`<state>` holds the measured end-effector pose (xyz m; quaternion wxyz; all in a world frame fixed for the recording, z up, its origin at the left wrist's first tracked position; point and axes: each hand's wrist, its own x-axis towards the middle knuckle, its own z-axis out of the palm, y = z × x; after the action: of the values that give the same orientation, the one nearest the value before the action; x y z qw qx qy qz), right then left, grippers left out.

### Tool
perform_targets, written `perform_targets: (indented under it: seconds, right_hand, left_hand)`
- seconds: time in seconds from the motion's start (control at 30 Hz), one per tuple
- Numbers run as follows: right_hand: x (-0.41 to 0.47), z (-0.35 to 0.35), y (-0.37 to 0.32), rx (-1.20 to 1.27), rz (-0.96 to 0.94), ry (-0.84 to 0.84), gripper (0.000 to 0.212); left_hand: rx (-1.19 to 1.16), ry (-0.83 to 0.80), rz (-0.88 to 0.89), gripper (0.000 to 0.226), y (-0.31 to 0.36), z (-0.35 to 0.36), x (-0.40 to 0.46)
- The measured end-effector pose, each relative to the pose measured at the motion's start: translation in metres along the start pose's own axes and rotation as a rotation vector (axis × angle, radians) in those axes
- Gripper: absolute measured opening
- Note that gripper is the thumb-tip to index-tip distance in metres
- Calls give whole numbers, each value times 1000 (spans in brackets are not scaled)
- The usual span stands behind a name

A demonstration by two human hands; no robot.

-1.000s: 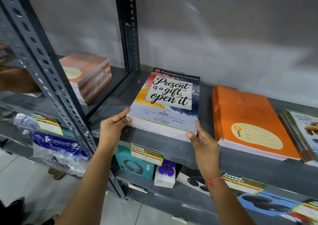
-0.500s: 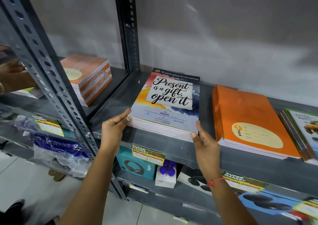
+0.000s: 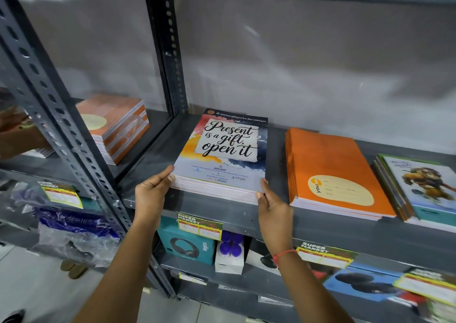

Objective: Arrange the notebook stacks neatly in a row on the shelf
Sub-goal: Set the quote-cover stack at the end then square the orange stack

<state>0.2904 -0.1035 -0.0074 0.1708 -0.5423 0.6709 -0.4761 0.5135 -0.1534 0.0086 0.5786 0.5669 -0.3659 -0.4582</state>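
We grip the "Present is a gift" notebook stack (image 3: 223,158) at its near corners, left hand (image 3: 151,195) and right hand (image 3: 272,208), at the shelf's (image 3: 246,215) front edge, beside the orange stack (image 3: 332,172).

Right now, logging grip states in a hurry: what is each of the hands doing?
Left hand: closed on the near-left corner of the "Present is a gift" notebook stack.
Right hand: pressed against the same stack's near-right corner, gripping it.
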Motion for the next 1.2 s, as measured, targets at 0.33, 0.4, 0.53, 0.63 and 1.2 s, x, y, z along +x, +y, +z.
perform_targets:
  seconds: [0.33, 0.4, 0.53, 0.63, 1.2]
  right_hand:
    - [7, -139, 45, 19, -68, 436, 32]
    - [16, -164, 66, 65, 106, 429, 42]
    - [31, -179, 94, 217, 346, 134, 58]
    - [31, -176, 103, 343, 350, -18, 67]
    - [33, -201, 129, 594, 265, -152, 60]
  left_hand:
    - [242, -175, 491, 39, -4, 139, -104]
    - [248, -312, 421, 38, -16, 172, -116]
    - [185, -347, 152, 41, -32, 208, -124]
    - [133, -303, 109, 41, -38, 218, -129]
    - [9, -283, 23, 37, -44, 205, -127]
